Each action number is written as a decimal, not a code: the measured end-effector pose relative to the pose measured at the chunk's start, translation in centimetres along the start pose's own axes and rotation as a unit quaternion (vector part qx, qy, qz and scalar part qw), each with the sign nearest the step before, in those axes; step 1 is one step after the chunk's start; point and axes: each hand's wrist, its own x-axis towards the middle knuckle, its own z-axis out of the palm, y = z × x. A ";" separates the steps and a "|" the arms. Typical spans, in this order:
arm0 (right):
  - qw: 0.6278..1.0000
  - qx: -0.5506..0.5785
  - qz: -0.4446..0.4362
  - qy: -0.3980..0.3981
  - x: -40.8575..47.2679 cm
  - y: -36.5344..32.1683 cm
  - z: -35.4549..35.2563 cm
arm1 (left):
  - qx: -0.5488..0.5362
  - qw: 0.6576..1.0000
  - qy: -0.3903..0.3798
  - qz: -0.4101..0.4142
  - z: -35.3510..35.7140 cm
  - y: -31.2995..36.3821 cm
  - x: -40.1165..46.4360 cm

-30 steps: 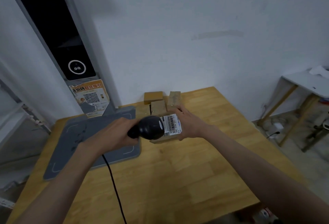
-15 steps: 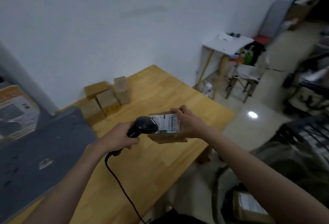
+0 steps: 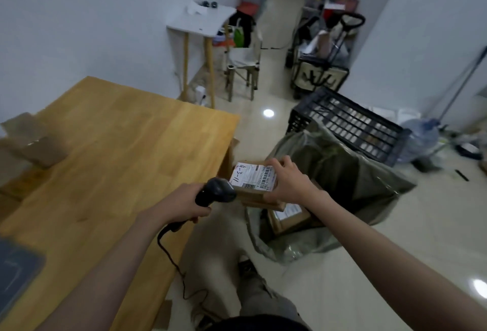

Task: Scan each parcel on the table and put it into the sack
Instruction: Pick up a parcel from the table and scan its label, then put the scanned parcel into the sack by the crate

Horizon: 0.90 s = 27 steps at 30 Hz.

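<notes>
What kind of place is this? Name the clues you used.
Probably a small parcel sorting or pickup room: a handheld barcode scanner, a labelled parcel held over a sack on the floor, and a loaded cart behind.

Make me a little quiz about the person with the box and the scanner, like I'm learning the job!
1. True or false: the parcel is lying flat on the wooden table.
2. Which hand holds the barcode scanner? A) left hand B) right hand C) neither
3. Fill in: the grey-green sack sits on the ____, and at least one labelled box is already inside it.

Key:
1. False. The right hand grips it in the air past the table's edge, over the sack's mouth.
2. A. The left hand grips the scanner's handle, its head beside the parcel's label.
3. Floor.
</notes>
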 end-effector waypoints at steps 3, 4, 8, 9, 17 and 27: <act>0.999 0.008 0.040 -0.016 -0.6 2.6 0.8 | 0.008 1.000 -0.023 0.012 1.5 1.6 2.2; 0.999 0.010 0.048 -0.021 -0.7 3.4 1.1 | 0.012 0.999 -0.031 0.014 2.0 2.1 2.9; 0.997 0.016 0.067 -0.037 -0.2 5.9 2.3 | 0.033 0.998 -0.051 0.010 3.4 4.7 6.2; 0.996 0.025 0.071 -0.039 0.1 6.6 2.4 | 0.033 0.998 -0.052 0.008 3.7 5.5 7.2; 0.992 0.035 0.119 -0.033 3.3 14.5 2.6 | 0.019 0.997 -0.071 -0.007 6.1 10.5 15.5; 0.969 -0.150 0.170 -0.096 8.4 26.3 5.2 | 0.016 0.995 -0.098 -0.015 10.3 14.1 24.8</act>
